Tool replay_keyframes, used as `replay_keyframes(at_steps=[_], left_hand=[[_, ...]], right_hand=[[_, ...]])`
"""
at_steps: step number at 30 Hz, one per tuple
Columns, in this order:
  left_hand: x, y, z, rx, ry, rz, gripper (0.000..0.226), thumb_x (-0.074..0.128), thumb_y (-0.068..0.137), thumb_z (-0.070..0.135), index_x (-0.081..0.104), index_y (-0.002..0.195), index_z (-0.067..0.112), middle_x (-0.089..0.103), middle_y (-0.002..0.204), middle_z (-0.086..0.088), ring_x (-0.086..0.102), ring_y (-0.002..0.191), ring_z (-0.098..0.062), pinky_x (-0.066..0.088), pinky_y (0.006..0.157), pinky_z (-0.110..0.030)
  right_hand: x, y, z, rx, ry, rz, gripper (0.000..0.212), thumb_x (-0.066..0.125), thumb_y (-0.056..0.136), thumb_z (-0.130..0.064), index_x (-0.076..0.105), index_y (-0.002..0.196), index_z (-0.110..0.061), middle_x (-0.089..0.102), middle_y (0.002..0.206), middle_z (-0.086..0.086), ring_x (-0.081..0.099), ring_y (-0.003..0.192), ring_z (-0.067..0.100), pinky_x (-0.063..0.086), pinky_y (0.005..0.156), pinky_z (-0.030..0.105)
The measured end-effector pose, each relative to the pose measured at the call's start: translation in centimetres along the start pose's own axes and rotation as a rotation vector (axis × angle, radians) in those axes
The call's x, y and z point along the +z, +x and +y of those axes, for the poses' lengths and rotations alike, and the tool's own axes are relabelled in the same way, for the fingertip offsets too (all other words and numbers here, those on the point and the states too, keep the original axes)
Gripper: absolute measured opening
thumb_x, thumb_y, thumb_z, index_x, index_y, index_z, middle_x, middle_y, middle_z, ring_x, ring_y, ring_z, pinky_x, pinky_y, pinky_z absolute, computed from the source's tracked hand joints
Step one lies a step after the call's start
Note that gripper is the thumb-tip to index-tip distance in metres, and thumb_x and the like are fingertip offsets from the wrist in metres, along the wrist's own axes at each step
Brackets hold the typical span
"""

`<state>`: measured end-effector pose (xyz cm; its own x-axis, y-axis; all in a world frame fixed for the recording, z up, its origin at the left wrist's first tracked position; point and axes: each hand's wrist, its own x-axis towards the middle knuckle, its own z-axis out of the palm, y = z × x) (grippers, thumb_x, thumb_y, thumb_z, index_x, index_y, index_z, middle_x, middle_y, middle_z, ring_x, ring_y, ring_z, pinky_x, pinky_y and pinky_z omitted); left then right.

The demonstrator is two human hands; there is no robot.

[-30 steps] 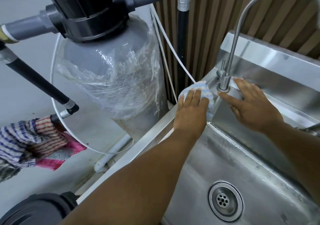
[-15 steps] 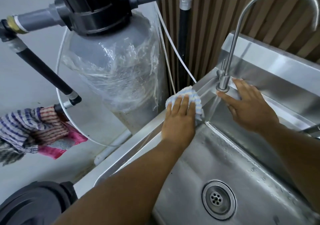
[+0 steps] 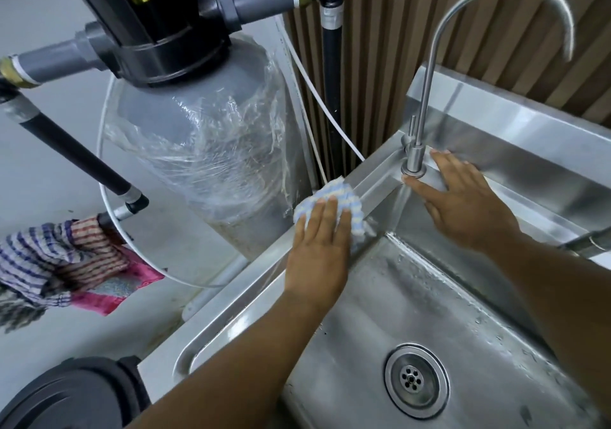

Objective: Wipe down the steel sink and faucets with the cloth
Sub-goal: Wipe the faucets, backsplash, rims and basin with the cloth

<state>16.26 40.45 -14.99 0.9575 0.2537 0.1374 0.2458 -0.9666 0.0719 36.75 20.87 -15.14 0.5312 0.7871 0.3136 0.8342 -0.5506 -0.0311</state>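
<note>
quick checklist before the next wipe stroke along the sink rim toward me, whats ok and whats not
1. Cloth under the left hand, palm flat on it: ok.
2. Cloth lying on the sink's left rim, not down in the basin: ok.
3. Rim ahead of the stroke free of objects: ok.
4. Right hand resting flat on the back ledge by the faucet, out of the cloth's path: ok.
5. Faucet running or not: cannot tell; no stream is seen at the spout.
6. Basin dry: not ok, droplets show near the drain.
</note>
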Motion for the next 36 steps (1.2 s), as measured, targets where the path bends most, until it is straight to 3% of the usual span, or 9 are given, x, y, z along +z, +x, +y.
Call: replay_keyframes(at_steps=[5,9,14,18,22,26,28,32,36], left_hand=[[-0.4,-1.9,-0.5,-0.060,-0.039,0.050,0.054,0.055,0.097,0.024,0.043,0.148,0.011,0.038,0.155,-0.017,0.032,0.145,-0.036,0.029,0.115,-0.055],[-0.3,2.5,1.6,-0.053,-0.075,0.017,0.051,0.032,0.101,0.031,0.047,0.145,0.009,0.041,0.152,-0.020,0.035,0.143,-0.039,0.029,0.114,-0.055],[0.2,9.4,4.9,0.020,-0.026,-0.160,0.056,0.026,0.105,0.029,0.013,0.157,0.013,0.002,0.165,-0.015,-0.002,0.152,-0.034,0.000,0.122,-0.050],[-0.2,11.2,5.6,0.109,0.064,-0.225,0.060,0.028,0.104,0.027,0.007,0.158,0.013,-0.004,0.165,-0.014,-0.007,0.152,-0.032,-0.004,0.122,-0.049],[-0.3,7.9,3.7,0.140,0.032,-0.179,0.065,0.040,0.099,0.015,0.013,0.158,0.014,0.001,0.166,-0.013,-0.004,0.152,-0.031,0.000,0.123,-0.049],[-0.4,1.7,0.8,0.130,0.030,-0.037,0.069,0.061,0.082,0.007,0.042,0.148,0.010,0.032,0.158,-0.017,0.026,0.147,-0.037,0.023,0.117,-0.053],[-0.3,-1.3,-0.6,0.094,0.042,0.002,0.073,0.065,0.076,0.003,0.044,0.146,0.009,0.036,0.156,-0.017,0.031,0.145,-0.037,0.025,0.117,-0.053],[-0.5,-2.8,-0.9,0.001,0.059,-0.012,0.066,0.063,0.088,0.011,0.040,0.150,0.008,0.034,0.157,-0.017,0.029,0.146,-0.037,0.021,0.118,-0.052],[0.0,2.6,1.5,-0.048,0.024,-0.023,0.053,0.045,0.098,0.027,0.041,0.147,0.008,0.036,0.154,-0.022,0.031,0.142,-0.041,0.026,0.114,-0.056]], right_hand=[[-0.1,0.1,0.0,0.008,0.001,-0.003,0.055,0.065,0.091,-0.016,0.055,0.144,-0.028,0.034,0.155,0.026,0.031,0.144,0.045,0.030,0.115,0.058],[0.0,0.0,0.0,0.017,-0.010,-0.004,0.051,0.046,0.095,-0.024,0.053,0.144,-0.029,0.034,0.155,0.026,0.031,0.144,0.044,0.028,0.115,0.057],[0.5,0.0,0.2,0.017,-0.012,0.027,0.046,0.051,0.093,-0.023,0.059,0.139,-0.027,0.036,0.154,0.025,0.033,0.143,0.043,0.029,0.113,0.054],[0.6,0.1,0.2,0.005,-0.019,0.031,0.046,0.069,0.087,-0.013,0.063,0.132,-0.023,0.037,0.153,0.027,0.034,0.142,0.046,0.031,0.111,0.056],[0.3,0.0,0.2,-0.002,-0.015,0.005,0.050,0.054,0.092,-0.021,0.056,0.142,-0.028,0.034,0.155,0.026,0.030,0.144,0.045,0.028,0.113,0.055],[-0.1,0.0,0.0,0.020,-0.014,-0.039,0.053,0.039,0.094,-0.029,0.051,0.146,-0.031,0.032,0.156,0.025,0.028,0.145,0.043,0.026,0.115,0.055],[-0.2,0.0,0.0,0.021,-0.019,-0.050,0.052,0.040,0.096,-0.029,0.049,0.147,-0.031,0.031,0.157,0.024,0.026,0.146,0.042,0.026,0.116,0.055],[-0.1,0.0,0.1,0.013,-0.019,-0.046,0.051,0.050,0.098,-0.021,0.049,0.147,-0.030,0.030,0.158,0.024,0.025,0.147,0.042,0.026,0.117,0.056],[0.0,0.0,0.3,0.010,-0.020,-0.040,0.052,0.055,0.096,-0.021,0.049,0.147,-0.030,0.030,0.158,0.024,0.026,0.147,0.042,0.027,0.117,0.055]])
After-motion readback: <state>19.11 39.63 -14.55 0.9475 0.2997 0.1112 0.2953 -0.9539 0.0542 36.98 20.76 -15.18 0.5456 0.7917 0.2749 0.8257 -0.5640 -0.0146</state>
